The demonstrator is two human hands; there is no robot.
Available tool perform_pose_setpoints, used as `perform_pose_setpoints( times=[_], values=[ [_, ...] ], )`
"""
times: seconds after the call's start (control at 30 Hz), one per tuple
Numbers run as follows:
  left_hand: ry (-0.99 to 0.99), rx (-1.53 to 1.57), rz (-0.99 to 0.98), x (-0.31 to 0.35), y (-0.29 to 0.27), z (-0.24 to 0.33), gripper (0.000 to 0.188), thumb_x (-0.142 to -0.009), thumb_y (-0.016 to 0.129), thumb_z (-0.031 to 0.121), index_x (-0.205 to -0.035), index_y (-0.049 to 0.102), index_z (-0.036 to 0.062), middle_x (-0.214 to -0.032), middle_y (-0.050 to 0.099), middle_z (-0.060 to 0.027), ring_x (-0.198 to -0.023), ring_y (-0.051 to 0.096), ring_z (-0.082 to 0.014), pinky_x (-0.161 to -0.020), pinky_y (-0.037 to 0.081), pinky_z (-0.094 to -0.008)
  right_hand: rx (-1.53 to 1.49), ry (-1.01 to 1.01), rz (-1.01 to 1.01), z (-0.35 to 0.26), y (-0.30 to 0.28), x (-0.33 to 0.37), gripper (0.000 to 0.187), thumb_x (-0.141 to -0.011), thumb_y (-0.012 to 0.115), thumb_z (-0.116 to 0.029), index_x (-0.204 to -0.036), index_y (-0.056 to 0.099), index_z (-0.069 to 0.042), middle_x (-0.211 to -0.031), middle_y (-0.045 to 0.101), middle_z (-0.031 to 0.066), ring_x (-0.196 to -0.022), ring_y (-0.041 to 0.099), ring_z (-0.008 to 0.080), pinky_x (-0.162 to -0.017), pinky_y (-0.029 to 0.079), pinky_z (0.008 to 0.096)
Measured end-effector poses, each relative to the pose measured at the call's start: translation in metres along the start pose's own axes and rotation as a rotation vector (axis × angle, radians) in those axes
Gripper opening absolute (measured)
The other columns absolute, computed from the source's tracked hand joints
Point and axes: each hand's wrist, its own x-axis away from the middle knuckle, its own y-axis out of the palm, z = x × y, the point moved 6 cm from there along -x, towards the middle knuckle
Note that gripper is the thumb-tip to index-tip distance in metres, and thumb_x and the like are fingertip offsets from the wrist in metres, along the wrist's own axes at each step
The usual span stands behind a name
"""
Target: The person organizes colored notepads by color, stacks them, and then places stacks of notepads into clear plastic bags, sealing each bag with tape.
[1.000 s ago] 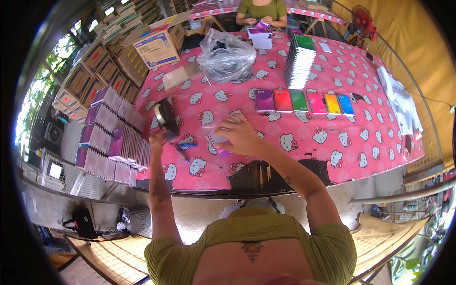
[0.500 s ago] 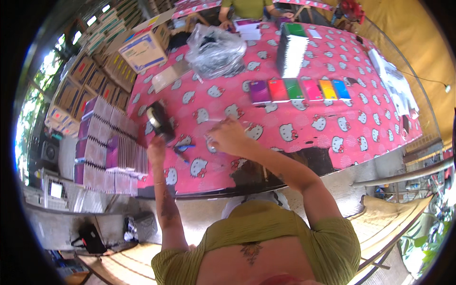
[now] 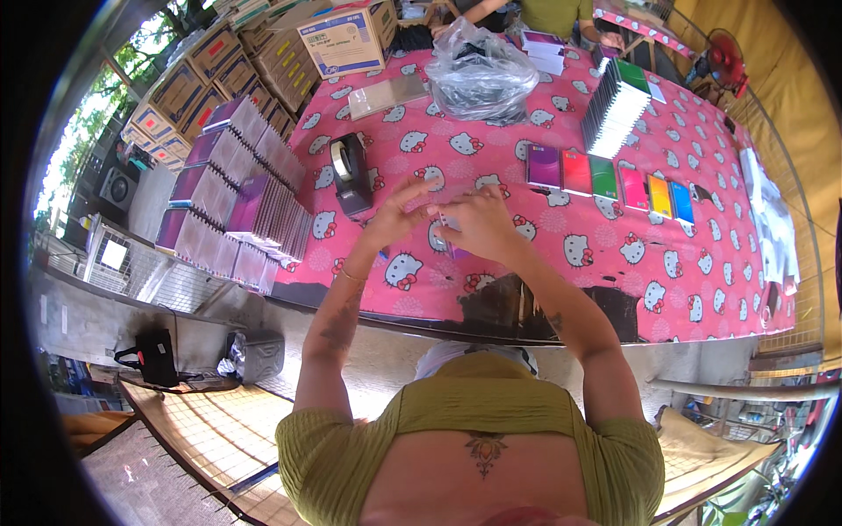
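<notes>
Over the middle of the table, my left hand (image 3: 397, 216) has its fingers stretched apart, their tips close to my right hand. Close beside it, my right hand (image 3: 478, 223) is closed, fingers bent down over something its own back hides. A small purple patch (image 3: 458, 252) shows just below that hand; what it belongs to I cannot make out. Left of my hands stands a black tape dispenser (image 3: 353, 180) with a roll in it. A bit of blue (image 3: 383, 254) peeks out by my left wrist.
Stacked spiral notebooks (image 3: 210, 188) fill the table's left edge. Rightward lie several small coloured notebooks (image 3: 576, 173) in a row, with a tall notebook stack (image 3: 618, 114) behind. A clear plastic bag (image 3: 482, 74), a cardboard box (image 3: 345, 44) and another person (image 3: 561, 19) are farther back.
My left hand has left the tape dispenser and come across to my right hand. My view has shifted, so the table's things sit farther right in the picture.
</notes>
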Motion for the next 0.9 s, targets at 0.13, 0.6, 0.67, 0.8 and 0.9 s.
perform_pose_setpoints(
  times=[0.13, 0.6, 0.67, 0.8, 0.9],
  values=[
    [0.07, -0.129, -0.065, 0.001, -0.01, -0.009, 0.017, -0.087, 0.073, 0.011, -0.103, 0.075, 0.011, -0.127, 0.052, -0.0059, -0.12, 0.05, -0.0201, -0.097, 0.045, -0.0362, -0.149, 0.062, 0.219, 0.033, -0.046, 0.014, 0.043, -0.07, 0.083, -0.037, -0.104, 0.069, -0.015, -0.115, 0.062, 0.0092, -0.104, 0.06, 0.0271, -0.09, 0.041, 0.0472],
    [-0.015, -0.134, 0.326, -0.027, 0.057, -0.039, 0.049, -0.082, 0.075, 0.011, -0.128, 0.063, 0.0171, -0.144, 0.045, -0.0156, -0.13, 0.043, -0.0313, -0.104, 0.037, -0.0494, -0.678, -0.139, 0.07, 0.071, 0.044, 0.045, 0.04, -0.078, 0.081, -0.027, -0.115, 0.071, -0.015, -0.153, 0.033, 0.0139, -0.138, 0.039, 0.0326, -0.109, 0.036, 0.0451],
    [-0.192, 0.296, 0.31, -0.023, 0.061, -0.049, 0.055, -0.084, 0.074, 0.013, -0.136, 0.056, 0.0114, -0.139, 0.049, -0.0152, -0.125, 0.049, -0.027, -0.101, 0.042, -0.0453, -0.903, -0.005, 0.118, 0.088, 0.05, 0.04, 0.033, -0.084, 0.077, -0.025, -0.114, 0.071, -0.013, -0.152, 0.034, 0.0145, -0.135, 0.043, 0.0326, -0.106, 0.04, 0.0434],
    [-0.454, 0.518, -0.085, -0.008, 0.064, -0.073, 0.055, -0.089, 0.07, 0.014, -0.138, 0.05, 0.0035, -0.136, 0.054, -0.0145, -0.121, 0.054, -0.022, -0.1, 0.044, -0.0339, -1.042, 0.31, 0.216, 0.107, 0.066, 0.017, 0.035, -0.093, 0.068, -0.026, -0.122, 0.065, -0.006, -0.14, 0.048, 0.0151, -0.125, 0.052, 0.0295, -0.096, 0.047, 0.0387],
    [-0.404, 0.602, -0.118, -0.008, 0.066, -0.08, 0.052, -0.09, 0.071, 0.024, -0.133, 0.055, -0.001, -0.115, 0.065, -0.0076, -0.11, 0.057, -0.014, -0.094, 0.046, -0.0326, -1.273, 0.378, -0.115, 0.116, 0.076, -0.004, 0.049, -0.091, 0.07, -0.032, -0.13, 0.058, -0.004, -0.129, 0.057, 0.0137, -0.121, 0.055, 0.0273, -0.097, 0.046, 0.0375]
  ],
)
